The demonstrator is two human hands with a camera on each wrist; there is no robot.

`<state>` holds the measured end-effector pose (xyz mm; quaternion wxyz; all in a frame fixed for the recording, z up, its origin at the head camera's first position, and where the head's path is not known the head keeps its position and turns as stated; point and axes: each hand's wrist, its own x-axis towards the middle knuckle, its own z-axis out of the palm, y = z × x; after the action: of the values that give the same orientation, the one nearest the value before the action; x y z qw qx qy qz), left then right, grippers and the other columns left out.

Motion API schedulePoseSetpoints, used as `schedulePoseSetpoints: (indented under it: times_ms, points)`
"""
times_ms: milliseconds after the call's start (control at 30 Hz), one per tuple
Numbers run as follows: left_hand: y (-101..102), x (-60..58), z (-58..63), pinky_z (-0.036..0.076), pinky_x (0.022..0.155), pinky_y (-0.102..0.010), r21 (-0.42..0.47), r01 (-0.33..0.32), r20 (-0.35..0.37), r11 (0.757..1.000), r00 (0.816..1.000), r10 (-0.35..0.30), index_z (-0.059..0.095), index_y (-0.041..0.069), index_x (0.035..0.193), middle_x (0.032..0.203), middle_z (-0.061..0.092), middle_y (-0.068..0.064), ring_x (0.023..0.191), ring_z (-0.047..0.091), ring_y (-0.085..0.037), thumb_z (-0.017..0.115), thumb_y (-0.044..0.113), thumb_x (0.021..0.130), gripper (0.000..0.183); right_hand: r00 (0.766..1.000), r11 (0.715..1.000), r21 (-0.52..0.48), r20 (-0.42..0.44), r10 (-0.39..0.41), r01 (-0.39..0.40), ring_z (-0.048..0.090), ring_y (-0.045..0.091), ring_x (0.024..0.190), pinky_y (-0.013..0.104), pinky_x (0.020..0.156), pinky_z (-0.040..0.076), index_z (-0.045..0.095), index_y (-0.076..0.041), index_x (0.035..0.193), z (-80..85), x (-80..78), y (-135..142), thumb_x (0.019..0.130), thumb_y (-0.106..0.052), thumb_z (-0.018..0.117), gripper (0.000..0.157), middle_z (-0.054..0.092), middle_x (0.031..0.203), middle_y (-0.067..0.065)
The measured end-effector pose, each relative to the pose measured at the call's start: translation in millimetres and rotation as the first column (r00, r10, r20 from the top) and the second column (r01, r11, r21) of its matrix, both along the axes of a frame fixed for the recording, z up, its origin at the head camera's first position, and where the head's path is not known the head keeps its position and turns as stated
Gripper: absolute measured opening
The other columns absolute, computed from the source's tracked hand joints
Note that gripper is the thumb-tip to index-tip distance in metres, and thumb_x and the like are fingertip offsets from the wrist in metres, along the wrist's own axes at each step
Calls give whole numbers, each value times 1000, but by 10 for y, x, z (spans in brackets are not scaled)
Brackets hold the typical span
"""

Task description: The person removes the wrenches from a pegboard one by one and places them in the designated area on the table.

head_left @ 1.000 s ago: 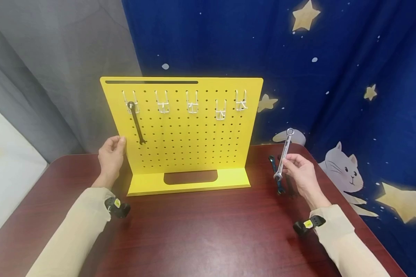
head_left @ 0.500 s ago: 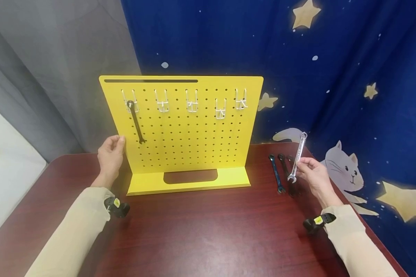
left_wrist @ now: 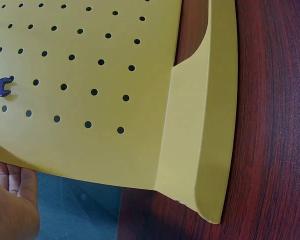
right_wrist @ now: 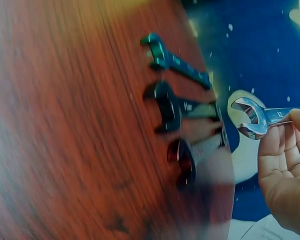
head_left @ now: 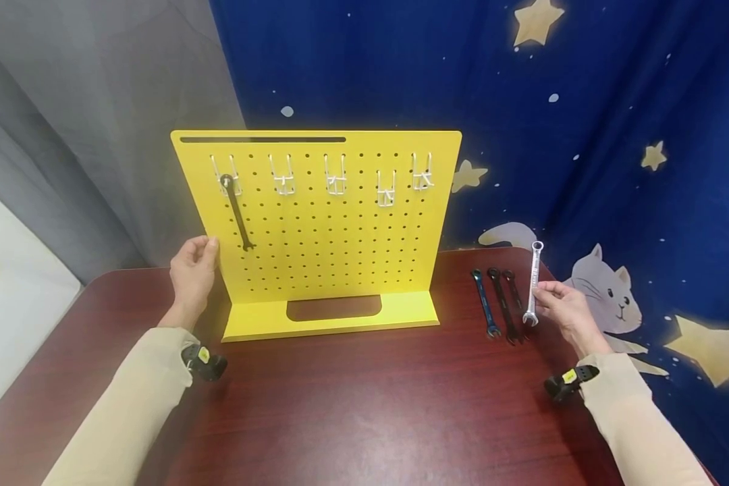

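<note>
Head view: left hand [head_left: 193, 273] on the yellow board [head_left: 352, 239], right hand [head_left: 568, 312] on a silver wrench [head_left: 534, 278]

The two hands are well apart. The left hand pinches the left side of the yellow board, which stands up on the red-brown table [head_left: 352, 405]. The right hand pinches the silver wrench by the middle, near the table's right edge. The wrench is up in the air, with its ring end on top and its open end pointing down.

Just beside it, three more wrenches lie on the table in a row. The blue wrench [head_left: 484, 304] is closest to the board. The black wrench [head_left: 501, 307] comes next. The small dark wrench [head_left: 513, 287] is last, partly hidden behind the silver one.

The board has lots of little holes and five white hooks [head_left: 336, 185]. A dark wrench [head_left: 238, 216] hangs from the hook farthest left, a bit tilted.

Behind everything are a gray curtain [head_left: 97, 101] and a blue curtain [head_left: 370, 67] with yellow stars and a gray cat [head_left: 604, 293]. Each wrist wears a small black camera [head_left: 204, 363], by the end of a cream sleeve [head_left: 121, 405].
</note>
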<state>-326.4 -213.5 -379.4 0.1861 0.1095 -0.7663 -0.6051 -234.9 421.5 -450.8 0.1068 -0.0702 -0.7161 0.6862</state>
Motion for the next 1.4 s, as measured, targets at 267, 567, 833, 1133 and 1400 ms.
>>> schedulePoseSetpoints:
  times_ms: [267,567,833,1133,1400]
  points:
    - [11,-14,6,41,77,-18,-3,-2,1,1000,1000,2,58,24,100,88,54,16,86,49,-2,56,43,92,21,986,941,337,158,-51,-5,54,0,67,18,61,51,55,1,99,314,217,-135,95,-13,53,15,54,75,-16]
    - [29,9,17,42,79,-18,-19,-8,9,1000,1000,8,59,23,103,91,55,18,88,51,0,56,43,92,24,958,902,425,281,-55,-73,51,2,69,19,63,50,50,11,111,258,185,-25,96,-17,50,32,53,75,-10]
    - [27,5,21,42,78,-17,-11,-8,18,1000,1000,8,58,24,102,91,54,18,87,50,0,56,44,91,22,948,946,321,314,-51,-55,55,0,62,17,60,52,58,2,96,215,164,15,93,-8,53,12,56,70,-11]
    - [0,19,15,41,78,-20,-32,-10,44,999,999,11,57,23,107,93,53,16,87,49,-2,53,47,92,29,932,954,293,360,-48,-63,54,1,62,16,58,51,58,3,98,179,102,39,94,-8,51,13,55,70,-10]
    - [-4,23,8,40,77,-20,-39,-8,39,999,999,10,57,24,105,91,53,17,86,49,-3,53,46,92,26,923,958,280,382,-51,-63,52,-1,60,15,56,50,59,0,90,165,59,27,92,-3,50,9,54,67,-9]
